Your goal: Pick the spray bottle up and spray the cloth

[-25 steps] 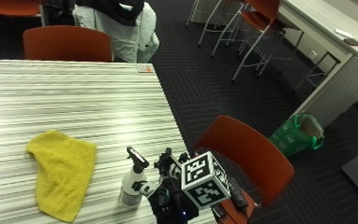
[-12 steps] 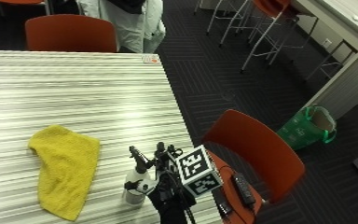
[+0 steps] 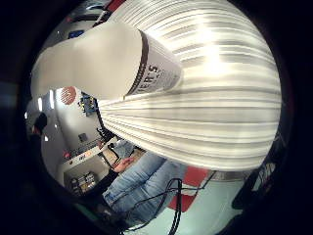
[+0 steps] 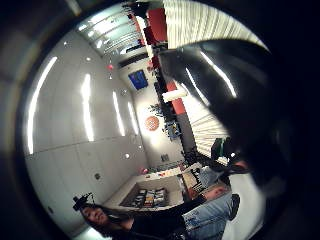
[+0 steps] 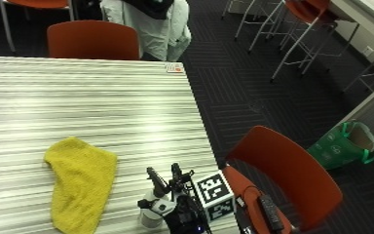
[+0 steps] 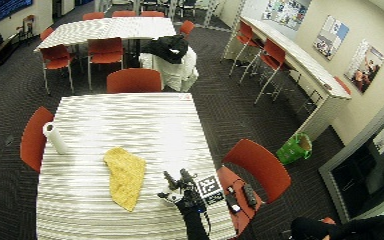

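Note:
A white spray bottle (image 5: 152, 210) with a black trigger head stands upright near the table's front edge, to the right of the yellow cloth (image 5: 80, 183). The cloth lies flat and crumpled on the striped table (image 5: 77, 107). My gloved right hand (image 5: 184, 214) is against the bottle's right side, its fingers (image 5: 177, 176) pointing up beside the trigger head and not curled round it. In the little finger side palm view the bottle's white body (image 3: 107, 63) is very close to the palm, above the striped tabletop (image 3: 220, 98). The cloth (image 6: 125, 175) and bottle (image 6: 172, 192) also show in the wide outside view.
A red chair (image 5: 290, 170) stands at the table's right front corner, with a remote (image 5: 268, 212) on its seat. A paper towel roll (image 6: 55, 137) stands at the table's left edge. Another red chair (image 5: 93, 39) is at the far end. A green bag (image 5: 343, 144) sits on the floor.
The outside camera has shifted. My hand stays beside the bottle, which still stands in the same spot next to the cloth.

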Tool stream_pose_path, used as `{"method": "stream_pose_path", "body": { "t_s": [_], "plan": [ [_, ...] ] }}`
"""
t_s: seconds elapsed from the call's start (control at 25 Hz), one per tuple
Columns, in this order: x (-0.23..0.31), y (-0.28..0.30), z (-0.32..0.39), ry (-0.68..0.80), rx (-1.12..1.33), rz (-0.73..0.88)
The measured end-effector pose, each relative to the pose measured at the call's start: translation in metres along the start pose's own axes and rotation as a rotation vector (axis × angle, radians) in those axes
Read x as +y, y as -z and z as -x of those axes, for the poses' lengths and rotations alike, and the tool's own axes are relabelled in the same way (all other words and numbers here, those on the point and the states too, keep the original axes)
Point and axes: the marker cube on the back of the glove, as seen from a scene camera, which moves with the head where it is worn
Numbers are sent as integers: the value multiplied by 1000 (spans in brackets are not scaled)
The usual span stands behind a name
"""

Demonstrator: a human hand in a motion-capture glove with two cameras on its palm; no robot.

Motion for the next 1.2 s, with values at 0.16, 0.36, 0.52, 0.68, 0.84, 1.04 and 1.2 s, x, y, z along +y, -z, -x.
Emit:
{"method": "stream_pose_path", "body": {
  "t_s": [0.16,0.36,0.52,0.68,0.84,1.04,1.2],
  "plan": [
    [7,-7,-3,24,-72,-7],
    [12,-8,3,92,-143,-54],
    [23,-3,2,120,-212,-142],
    [23,3,4,131,-233,-198],
    [20,5,6,160,-231,-184],
    [16,3,10,161,-212,-170],
    [13,2,14,166,-217,-158]
  ]
}}
